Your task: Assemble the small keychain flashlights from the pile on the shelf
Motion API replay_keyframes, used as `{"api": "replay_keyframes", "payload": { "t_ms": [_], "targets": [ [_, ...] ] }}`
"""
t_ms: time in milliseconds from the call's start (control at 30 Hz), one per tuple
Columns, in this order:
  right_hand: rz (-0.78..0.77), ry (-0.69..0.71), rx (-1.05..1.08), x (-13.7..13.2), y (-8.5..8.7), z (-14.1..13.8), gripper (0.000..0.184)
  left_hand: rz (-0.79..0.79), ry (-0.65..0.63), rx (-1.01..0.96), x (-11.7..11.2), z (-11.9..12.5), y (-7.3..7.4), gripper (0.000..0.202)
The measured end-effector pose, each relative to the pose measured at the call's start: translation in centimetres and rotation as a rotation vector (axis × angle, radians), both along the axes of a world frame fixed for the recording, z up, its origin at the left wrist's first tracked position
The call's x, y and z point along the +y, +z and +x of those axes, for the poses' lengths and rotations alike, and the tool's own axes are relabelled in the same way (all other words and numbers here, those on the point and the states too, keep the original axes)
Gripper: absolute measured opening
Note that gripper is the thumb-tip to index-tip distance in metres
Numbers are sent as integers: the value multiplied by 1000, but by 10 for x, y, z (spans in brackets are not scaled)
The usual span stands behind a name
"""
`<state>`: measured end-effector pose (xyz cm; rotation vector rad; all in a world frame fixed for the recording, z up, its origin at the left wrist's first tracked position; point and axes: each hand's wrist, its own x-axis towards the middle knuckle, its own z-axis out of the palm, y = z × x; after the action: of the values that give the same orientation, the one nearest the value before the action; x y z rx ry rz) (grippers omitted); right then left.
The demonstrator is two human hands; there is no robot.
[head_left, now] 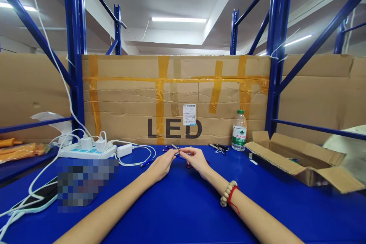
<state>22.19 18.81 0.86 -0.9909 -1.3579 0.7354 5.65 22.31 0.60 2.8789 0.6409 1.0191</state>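
My left hand (162,165) and my right hand (196,160) meet over the far middle of the blue table (183,209). Their fingertips are pinched around a thin, small piece that I cannot make out. Behind and beside the fingers lie several slim pen-like pieces, partly hidden by the hands. A blue pen (146,162) rests just left of my left hand. To the right of my right hand is a cluster of black and silver pen-like pieces (219,148).
At the right stand a clear water bottle (239,131) with a green cap and an open cardboard box (303,160). On the left are a white power strip (88,153) with chargers, loose cables and a phone (42,194). A cardboard panel (128,99) closes the back.
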Motion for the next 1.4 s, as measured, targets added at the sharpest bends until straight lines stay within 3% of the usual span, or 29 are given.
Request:
{"api": "replay_keyframes", "payload": {
  "t_ms": [367,533,767,933,1133,1400],
  "targets": [
    [45,49,-74,2,-1,-2,41,-5,166,39,1,-1,0,30],
    [84,133,-157,5,-2,5,39,-76,116,32,-1,-2,2,28],
    [143,93,-260,3,0,14,28,-207,-10,42,-1,-3,3,26],
    [123,125,-252,2,2,18,26,-99,-21,72,-1,-2,0,26],
    [252,153,-278,2,1,19,20,-33,-5,89,-4,-3,-2,26],
    [335,116,-361,-3,1,16,26,42,-5,93,-2,-4,-4,25]
  ]
}}
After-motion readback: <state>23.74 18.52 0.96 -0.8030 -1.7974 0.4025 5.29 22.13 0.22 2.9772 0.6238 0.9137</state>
